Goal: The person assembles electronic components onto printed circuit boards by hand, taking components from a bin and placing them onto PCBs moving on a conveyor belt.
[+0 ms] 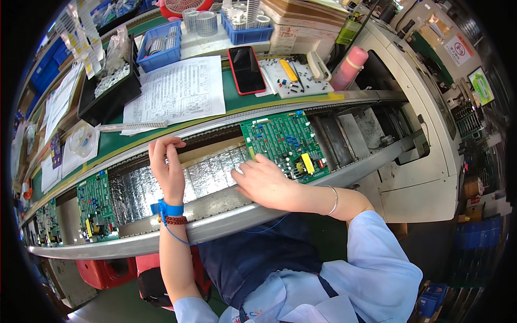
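My left hand [167,164] is raised over the conveyor track, palm turned inward, with loosely bent fingers set apart and nothing visible in them. A blue wrist strap [168,209] and a dark red bead bracelet [176,220] circle that wrist. At the lower left corner of a green circuit board [280,141] is my right hand [265,182], its fingers bent and spread. Its forefinger lies at the board's edge; whether it presses there I cannot tell. The board carries many small components and a yellow transformer [307,163]. A thin bangle [334,200] is on my right forearm.
The metal front rail [215,226] runs along the track. Farther left stands another green board [96,207]. Behind the track lie printed sheets [177,91], a red-edged phone [246,70] and a white tray of loose components [293,78]. Blue bins [160,46] stand farther back.
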Motion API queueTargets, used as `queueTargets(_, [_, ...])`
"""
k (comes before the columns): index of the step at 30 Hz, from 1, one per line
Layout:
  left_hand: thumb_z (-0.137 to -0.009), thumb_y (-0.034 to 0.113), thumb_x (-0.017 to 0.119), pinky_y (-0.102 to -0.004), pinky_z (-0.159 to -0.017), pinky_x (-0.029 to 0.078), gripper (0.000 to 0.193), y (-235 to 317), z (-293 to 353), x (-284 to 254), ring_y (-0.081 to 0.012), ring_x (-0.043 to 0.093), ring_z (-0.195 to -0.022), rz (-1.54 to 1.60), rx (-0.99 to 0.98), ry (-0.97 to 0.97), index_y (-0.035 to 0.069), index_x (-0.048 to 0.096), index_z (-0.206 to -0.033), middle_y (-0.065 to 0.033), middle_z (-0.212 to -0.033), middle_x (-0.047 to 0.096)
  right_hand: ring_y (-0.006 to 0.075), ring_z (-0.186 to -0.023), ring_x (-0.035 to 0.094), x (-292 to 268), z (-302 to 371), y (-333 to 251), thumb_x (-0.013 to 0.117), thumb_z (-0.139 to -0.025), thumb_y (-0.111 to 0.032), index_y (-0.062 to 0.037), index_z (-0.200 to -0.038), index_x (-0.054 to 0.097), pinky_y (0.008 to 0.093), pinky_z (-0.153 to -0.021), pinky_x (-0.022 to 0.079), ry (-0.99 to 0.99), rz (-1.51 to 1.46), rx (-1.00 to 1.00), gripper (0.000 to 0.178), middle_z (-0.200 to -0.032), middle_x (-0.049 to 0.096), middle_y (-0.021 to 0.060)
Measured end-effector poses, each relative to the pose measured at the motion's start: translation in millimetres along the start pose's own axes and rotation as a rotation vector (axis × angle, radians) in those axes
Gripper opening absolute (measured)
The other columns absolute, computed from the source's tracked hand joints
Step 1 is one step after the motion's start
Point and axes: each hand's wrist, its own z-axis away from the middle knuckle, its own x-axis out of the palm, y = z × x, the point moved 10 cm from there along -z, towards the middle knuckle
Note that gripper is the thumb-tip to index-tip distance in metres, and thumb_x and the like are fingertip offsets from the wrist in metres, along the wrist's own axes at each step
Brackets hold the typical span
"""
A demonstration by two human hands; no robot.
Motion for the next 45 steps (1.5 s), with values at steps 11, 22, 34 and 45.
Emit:
queueTargets(11, [-0.091, 0.002, 0.046, -0.0293, -0.078, 0.041, 0.015, -4, 2, 3, -0.0183, 0.052, -0.085, -0.016, -0.021, -0.018, 0.001, 0.060, -0.086, -0.0067, -0.083, 0.059, 0.0229, -0.083, 0.058, -17, 63, 75, 0.061, -0.085, -0.021, -0.0049, -0.104, 0.057, 0.0360, -0.076, 0.038, -0.015, 0.048, 0.243, 0.025, -0.082, 0.058, 0.0079])
queueTargets(22, [-0.091, 0.002, 0.045, -0.0294, -0.078, 0.041, 0.015, -2, 3, 9, -0.0185, 0.052, -0.085, 0.003, -0.038, -0.042, 0.001, 0.060, -0.088, -0.0073, -0.085, 0.058, 0.0255, -0.092, 0.057, -18, 132, 164, 0.062, -0.083, -0.023, -0.0057, -0.096, 0.059, 0.0388, -0.083, 0.037, -0.085, 0.164, 0.600, 0.022, -0.089, 0.059, 0.0101])
queueTargets(34, [-0.092, 0.003, 0.046, -0.0284, -0.075, 0.042, 0.015, -5, 5, 8, -0.0176, 0.052, -0.082, 0.025, -0.032, -0.024, 0.000, 0.060, -0.088, -0.0072, -0.084, 0.058, 0.0246, -0.096, 0.058, -24, 182, 222, 0.062, -0.084, -0.026, -0.0062, -0.113, 0.059, 0.0406, -0.085, 0.036, -0.128, 0.316, 0.821, 0.036, -0.098, 0.060, 0.0100])
queueTargets(45, [-0.091, 0.002, 0.046, -0.0288, -0.076, 0.042, 0.015, -4, 5, 8, -0.0180, 0.052, -0.082, -0.001, -0.018, -0.029, 0.001, 0.061, -0.087, -0.0065, -0.082, 0.059, 0.0245, -0.096, 0.058, -26, 213, 251, 0.064, -0.082, -0.030, -0.0085, -0.104, 0.059, 0.0423, -0.084, 0.037, -0.027, 0.413, 0.841, 0.031, -0.098, 0.061, 0.0087])
